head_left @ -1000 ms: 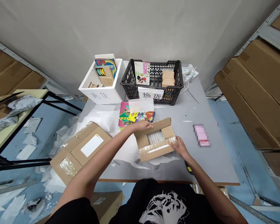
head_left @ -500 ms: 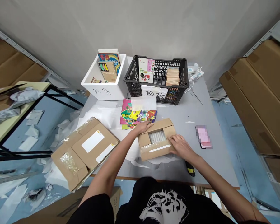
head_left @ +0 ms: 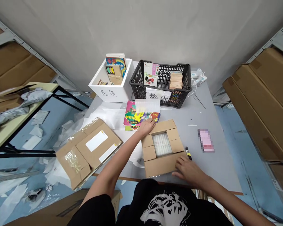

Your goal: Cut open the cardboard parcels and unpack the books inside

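Observation:
A cardboard box (head_left: 163, 164) lies on the table before me with its flaps folded outward. Clear bubble wrap (head_left: 162, 144) shows in its square opening, and what it covers is hidden. My left hand (head_left: 147, 127) rests at the box's far left corner, fingers stretched toward the colourful books (head_left: 138, 117). At the near right corner, my right hand (head_left: 187, 169) lies against the near flap with the thumb apart from the fingers. A black and yellow cutter (head_left: 189, 153) sits just beyond the right hand, partly hidden by it.
Left of the box lies a flattened carton (head_left: 85, 150) with white labels. Behind stand a white foam box (head_left: 110, 93) with books and a black crate (head_left: 137, 89) with books. A phone (head_left: 206, 140) lies at right. Power strips (head_left: 198, 77) are at the back right corner.
The near flap has swung open toward me, showing more of the bubble wrap. My right hand has moved nearer to me with it; my left hand stays at the far left corner.

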`<move>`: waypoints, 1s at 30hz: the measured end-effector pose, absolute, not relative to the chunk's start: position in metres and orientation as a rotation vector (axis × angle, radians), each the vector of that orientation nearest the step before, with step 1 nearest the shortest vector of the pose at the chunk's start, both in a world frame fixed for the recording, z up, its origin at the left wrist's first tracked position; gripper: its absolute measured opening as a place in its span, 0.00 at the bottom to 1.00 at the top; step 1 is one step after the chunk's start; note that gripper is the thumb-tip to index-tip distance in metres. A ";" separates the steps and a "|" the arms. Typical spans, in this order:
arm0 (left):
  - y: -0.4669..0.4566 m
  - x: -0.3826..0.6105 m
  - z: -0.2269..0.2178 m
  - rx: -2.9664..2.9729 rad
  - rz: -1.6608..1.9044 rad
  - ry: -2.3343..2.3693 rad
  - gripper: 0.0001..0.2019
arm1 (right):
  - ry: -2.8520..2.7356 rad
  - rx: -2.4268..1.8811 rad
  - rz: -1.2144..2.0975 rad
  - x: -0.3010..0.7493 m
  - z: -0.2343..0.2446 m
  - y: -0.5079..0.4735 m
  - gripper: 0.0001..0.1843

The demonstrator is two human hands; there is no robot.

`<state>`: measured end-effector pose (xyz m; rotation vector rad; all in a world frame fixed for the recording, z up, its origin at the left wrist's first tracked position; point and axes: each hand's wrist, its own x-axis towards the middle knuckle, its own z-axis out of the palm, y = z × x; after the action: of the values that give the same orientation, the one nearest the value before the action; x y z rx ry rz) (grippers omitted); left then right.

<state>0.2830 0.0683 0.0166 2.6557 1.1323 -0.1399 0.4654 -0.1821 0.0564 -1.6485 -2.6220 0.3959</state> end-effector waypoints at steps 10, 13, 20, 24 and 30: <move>-0.038 0.277 0.040 2.994 -0.269 0.352 0.14 | -3.037 -1.334 0.089 0.459 0.031 -0.112 0.11; -0.051 0.253 0.048 3.047 -0.176 0.349 0.19 | -3.152 -1.314 0.055 0.463 0.039 -0.109 0.11; -0.066 0.215 0.073 2.879 -0.220 1.275 0.15 | -2.732 -2.105 -0.011 0.489 0.070 -0.115 0.24; -0.071 0.248 0.060 2.981 -0.234 1.083 0.19 | -2.517 -2.386 0.267 0.494 0.059 -0.116 0.32; -0.061 0.274 0.042 2.983 -0.449 0.743 0.12 | -2.298 -2.443 0.657 0.490 0.038 -0.121 0.35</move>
<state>0.2737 -0.0612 0.0423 2.9831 0.7431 -0.4487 0.4902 -0.1208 0.0382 -2.4428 -2.2980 0.6572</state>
